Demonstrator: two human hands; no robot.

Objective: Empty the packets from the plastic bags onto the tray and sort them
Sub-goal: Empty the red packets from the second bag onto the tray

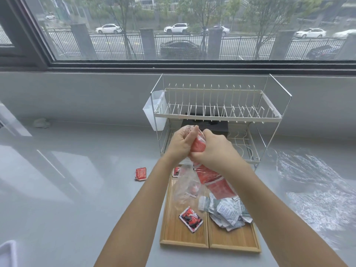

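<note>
While both hands grip the clear bag (185, 182) above the tray (210, 238), left hand (182, 144) and right hand (213, 151) curled round its top, red packets (213, 179) spill below; emptying seems underway, and shaking out the rest comes next.

On the pale bamboo tray (231, 241) a red-and-black packet (190, 219) lies left of the silvery grey packets (227, 211) printed with dark text. Above them hang orange-red packets (215, 181) with white borders inside a clear plastic bag (185, 186).
</note>
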